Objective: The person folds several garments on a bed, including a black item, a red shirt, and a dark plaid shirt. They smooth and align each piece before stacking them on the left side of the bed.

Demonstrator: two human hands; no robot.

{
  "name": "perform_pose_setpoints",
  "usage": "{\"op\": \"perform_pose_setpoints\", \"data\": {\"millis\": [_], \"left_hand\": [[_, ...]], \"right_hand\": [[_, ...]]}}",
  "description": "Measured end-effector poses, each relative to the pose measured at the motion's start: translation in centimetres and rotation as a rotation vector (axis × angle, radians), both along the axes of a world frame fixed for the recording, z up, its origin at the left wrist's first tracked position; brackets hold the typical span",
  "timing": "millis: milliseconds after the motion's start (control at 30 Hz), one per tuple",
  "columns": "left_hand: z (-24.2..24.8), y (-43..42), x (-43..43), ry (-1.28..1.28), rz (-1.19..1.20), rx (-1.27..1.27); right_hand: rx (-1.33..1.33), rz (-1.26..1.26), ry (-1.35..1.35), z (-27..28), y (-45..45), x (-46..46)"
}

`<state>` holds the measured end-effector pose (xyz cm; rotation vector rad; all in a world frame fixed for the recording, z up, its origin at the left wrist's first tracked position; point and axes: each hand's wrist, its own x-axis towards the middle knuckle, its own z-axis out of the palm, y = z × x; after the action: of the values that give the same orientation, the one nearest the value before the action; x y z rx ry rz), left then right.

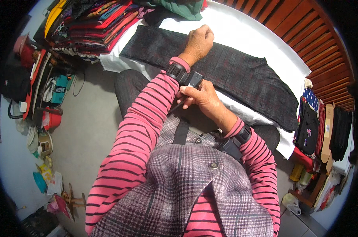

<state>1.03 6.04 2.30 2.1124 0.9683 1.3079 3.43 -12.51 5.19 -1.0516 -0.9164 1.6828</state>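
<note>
My left hand point(197, 42) is curled in a loose fist over the dark checked trousers point(235, 69), with nothing visible in it. Around that wrist, over a pink striped cuff, sits a black wrist strap point(176, 71) carrying a small black box point(195, 78). My right hand point(207, 96) grips this strap and box at the underside of the left forearm, thumb on top; the strap's loose end shows below the fingers. A similar black band point(243, 134) and box are on my right wrist. The trousers lie folded lengthwise and flat on a white sheet point(253, 35).
A tall stack of folded clothes point(105, 29) stands at the far left of the sheet, near a green cloth point(185, 9). Wooden slats point(324, 41) curve along the far right. More folded clothes point(308, 127) lie at right. A red bucket point(52, 118) and a wooden stool point(73, 201) stand left.
</note>
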Motion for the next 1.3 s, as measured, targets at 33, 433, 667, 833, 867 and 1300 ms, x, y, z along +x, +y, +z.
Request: {"op": "perform_pose_setpoints", "data": {"millis": [33,433,667,833,867,1300], "left_hand": [[0.0,-0.1,0.0,0.096,0.041,0.138],[0.1,-0.3,0.1,0.512,0.129,0.557],[1.0,0.8,-0.4,-0.045,-0.116,-0.426],[0.7,1.3,-1.4,-0.228,-0.164,-0.626],[0.5,1.2,-1.6,-0.257,-0.169,-0.666],[-3.0,5.2,-9.3,-0.066,0.065,-0.666]], "right_hand": [[-0.003,0.003,-0.005,0.1,0.0,0.0],[0.004,-0.011,-0.006,1.0,-0.6,-0.5],[0.109,0.036,-0.055,0.5,-0.1,-0.6],[0.122,0.068,-0.092,0.8,-0.1,-0.7],[0.116,0.073,-0.098,0.8,-0.1,-0.7],[0.407,-0.082,-0.822,-2.9,-1.1,7.1]]}}
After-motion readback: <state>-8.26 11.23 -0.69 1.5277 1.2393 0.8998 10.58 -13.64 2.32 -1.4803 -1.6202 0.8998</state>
